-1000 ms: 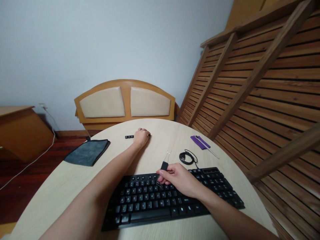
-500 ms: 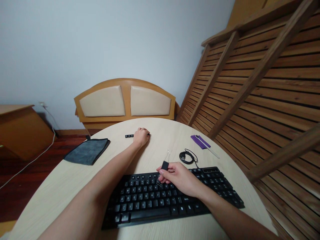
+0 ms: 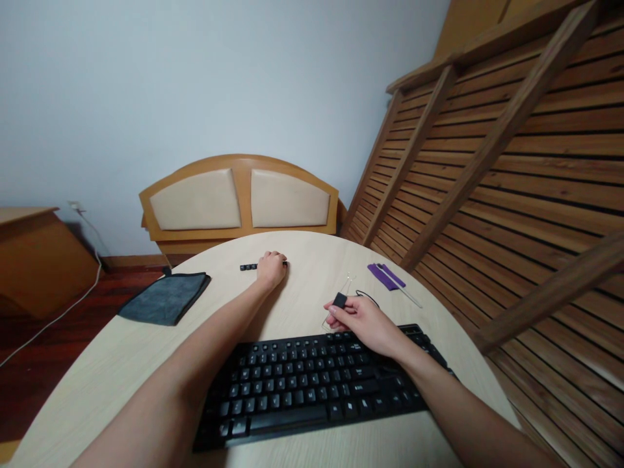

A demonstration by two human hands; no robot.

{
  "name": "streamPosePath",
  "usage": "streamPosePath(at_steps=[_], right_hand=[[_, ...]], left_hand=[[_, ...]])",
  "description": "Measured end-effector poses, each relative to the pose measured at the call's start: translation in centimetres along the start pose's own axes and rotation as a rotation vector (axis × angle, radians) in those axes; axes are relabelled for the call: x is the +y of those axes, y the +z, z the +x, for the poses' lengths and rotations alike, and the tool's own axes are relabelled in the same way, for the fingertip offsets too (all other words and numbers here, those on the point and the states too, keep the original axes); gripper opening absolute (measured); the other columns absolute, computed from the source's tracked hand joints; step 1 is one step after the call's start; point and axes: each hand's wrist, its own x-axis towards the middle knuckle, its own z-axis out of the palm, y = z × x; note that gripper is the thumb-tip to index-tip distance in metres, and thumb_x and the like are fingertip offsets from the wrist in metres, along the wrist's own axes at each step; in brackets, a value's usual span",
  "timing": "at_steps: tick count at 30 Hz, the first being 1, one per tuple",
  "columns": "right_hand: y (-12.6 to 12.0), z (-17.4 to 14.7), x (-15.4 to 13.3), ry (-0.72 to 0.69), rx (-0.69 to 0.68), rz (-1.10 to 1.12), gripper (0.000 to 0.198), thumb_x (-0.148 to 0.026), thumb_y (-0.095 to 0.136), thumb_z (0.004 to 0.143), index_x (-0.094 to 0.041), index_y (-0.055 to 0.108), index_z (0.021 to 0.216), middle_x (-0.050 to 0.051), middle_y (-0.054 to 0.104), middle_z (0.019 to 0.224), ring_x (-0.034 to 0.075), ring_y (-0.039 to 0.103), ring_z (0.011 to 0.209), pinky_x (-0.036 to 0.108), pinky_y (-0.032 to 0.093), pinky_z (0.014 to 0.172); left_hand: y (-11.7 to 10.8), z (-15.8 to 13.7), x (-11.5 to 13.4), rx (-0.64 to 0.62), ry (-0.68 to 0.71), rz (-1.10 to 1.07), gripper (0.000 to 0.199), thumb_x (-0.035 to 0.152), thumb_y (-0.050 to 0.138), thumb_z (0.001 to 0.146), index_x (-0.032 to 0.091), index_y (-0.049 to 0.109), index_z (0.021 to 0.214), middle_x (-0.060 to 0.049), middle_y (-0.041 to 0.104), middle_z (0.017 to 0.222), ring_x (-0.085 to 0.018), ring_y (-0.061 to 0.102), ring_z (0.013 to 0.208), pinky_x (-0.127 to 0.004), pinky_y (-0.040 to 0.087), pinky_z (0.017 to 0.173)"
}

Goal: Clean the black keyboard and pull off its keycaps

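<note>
Far back on the table, my left hand (image 3: 272,270) is closed with its fingertips at a black keycap (image 3: 285,264), partly hidden by the fingers. A short row of black keycaps (image 3: 248,267) lies just left of that hand. My right hand (image 3: 363,320) pinches the black handle of a wire keycap puller (image 3: 340,300), whose thin wire prongs stick out at both ends. This hand hovers over the rear edge of a black keyboard (image 3: 292,383), which lies in front of me and is partly covered by my right forearm.
On the left of the round table (image 3: 121,390) lies a folded grey cloth (image 3: 166,299). A white-handled brush (image 3: 402,286) rests on a purple cloth (image 3: 385,277) at the right. The keyboard's cable (image 3: 368,297) is mostly behind my right hand. A wooden slatted frame (image 3: 487,169) leans beyond the right edge.
My right hand has moved right and away from me with the keycap puller, off the middle of the keys, and now hides most of the cable. My left hand stays by the keycap row.
</note>
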Motion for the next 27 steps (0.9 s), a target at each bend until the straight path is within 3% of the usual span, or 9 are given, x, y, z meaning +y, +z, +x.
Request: streamPosePath(at_steps=[4,8,13,16,20,27], right_hand=[[-0.9,0.4,0.6,0.008,0.019,-0.019,0.051,-0.061,0.068,0.077,-0.012,0.068,0.091,0.009,0.073,0.085,0.018,0.069,0.078,0.031,0.056,0.075],[-1.9,0.6,0.8,-0.029,0.03,-0.136,0.047,-0.059,0.065,0.081,-0.012,0.068,0.088,0.01,0.074,0.087,0.019,0.069,0.08,0.031,0.054,0.075],[-3.1,0.8,0.8,-0.076,0.055,-0.19,0.048,-0.058,0.064,0.083,-0.011,0.07,0.088,0.011,0.074,0.086,0.02,0.069,0.081,0.032,0.053,0.075],[-3.3,0.8,1.0,-0.085,0.082,-0.183,0.05,-0.06,0.064,0.082,-0.011,0.071,0.091,0.011,0.074,0.087,0.02,0.069,0.081,0.031,0.053,0.073],[-2.9,0.8,1.0,-0.076,0.089,-0.197,0.051,-0.06,0.062,0.084,-0.011,0.071,0.095,0.012,0.074,0.089,0.02,0.07,0.081,0.03,0.053,0.072],[-1.0,-0.1,0.1,-0.144,-0.048,-0.247,0.045,-0.054,0.058,0.089,-0.012,0.072,0.092,0.009,0.075,0.088,0.022,0.07,0.085,0.032,0.052,0.078]], left_hand=[[-0.9,-0.3,0.8,-0.013,0.023,0.0,0.033,0.017,0.055,0.086,0.018,0.068,0.116,-0.012,0.065,0.123,-0.03,0.052,0.118,-0.04,0.043,0.099],[-2.7,-2.2,3.3,-0.049,0.105,-0.031,0.04,0.019,0.059,0.083,0.014,0.062,0.123,-0.015,0.061,0.127,-0.031,0.053,0.118,-0.04,0.044,0.099],[-5.3,-10.2,7.7,-0.135,0.273,-0.096,0.028,0.026,0.058,0.086,0.017,0.063,0.112,-0.012,0.066,0.115,-0.028,0.059,0.107,-0.037,0.049,0.09],[-6.2,-16.0,9.2,-0.183,0.329,-0.196,0.036,0.046,0.054,0.089,0.019,0.061,0.112,-0.013,0.066,0.11,-0.032,0.061,0.1,-0.046,0.051,0.085],[-6.5,-20.1,9.0,-0.245,0.329,-0.279,0.051,0.055,0.048,0.092,0.018,0.053,0.125,-0.016,0.06,0.121,-0.034,0.056,0.111,-0.051,0.046,0.095],[-6.8,-20.5,6.4,-0.223,0.357,-0.293,0.045,0.053,0.049,0.092,0.018,0.053,0.121,-0.013,0.057,0.117,-0.031,0.055,0.107,-0.05,0.046,0.095]])
